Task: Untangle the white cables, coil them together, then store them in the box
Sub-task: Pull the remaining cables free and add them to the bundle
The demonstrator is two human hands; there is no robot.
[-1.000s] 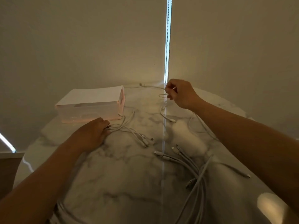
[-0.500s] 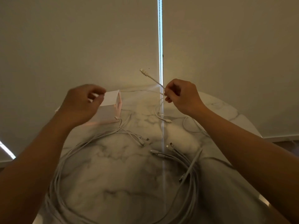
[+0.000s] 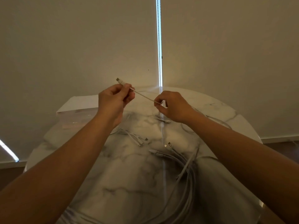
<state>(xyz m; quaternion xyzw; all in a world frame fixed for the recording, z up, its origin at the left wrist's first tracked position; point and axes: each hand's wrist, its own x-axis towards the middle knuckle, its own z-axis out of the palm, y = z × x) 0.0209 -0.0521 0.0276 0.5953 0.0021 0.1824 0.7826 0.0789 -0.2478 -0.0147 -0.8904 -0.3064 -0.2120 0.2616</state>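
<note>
A white cable (image 3: pixel 142 95) is stretched between both hands above the table. My left hand (image 3: pixel 115 98) pinches it just behind its plug end (image 3: pixel 119 80), which sticks up to the left. My right hand (image 3: pixel 173 105) pinches the same cable lower down, to the right. Several more white cables (image 3: pixel 182 162) lie in loose loops on the marble table (image 3: pixel 129 183), their plugs pointing toward the middle. The translucent box (image 3: pixel 76 113) with a white lid stands at the far left, partly hidden behind my left forearm.
The round table's far edge meets pale roller blinds with a bright gap (image 3: pixel 159 42) and a bead chain. Cable loops run off the near edge on both sides. A floor strip (image 3: pixel 281 139) shows at the right.
My left hand lifted from the cables beside the box and moved right to take the raised cable near its plug. My right hand kept its hold on it and moved little.
</note>
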